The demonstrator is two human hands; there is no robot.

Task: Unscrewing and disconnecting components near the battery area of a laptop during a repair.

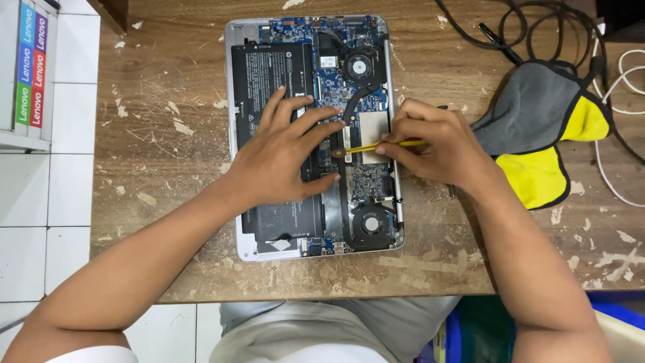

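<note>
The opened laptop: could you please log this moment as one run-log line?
left hand: flat on laptop battery | right hand: holds yellow tool, tip at board | opened laptop: on wooden table | cloth: right

Head view, straight down, close over table (168, 134)

I see a worn wooden table (168, 134), paint-flecked; lying on it an opened laptop (316, 134) with its insides exposed, a grey-and-yellow cloth (544, 128) just right of it, black cables (531, 27) and white cables (628, 74) at the far right
</note>
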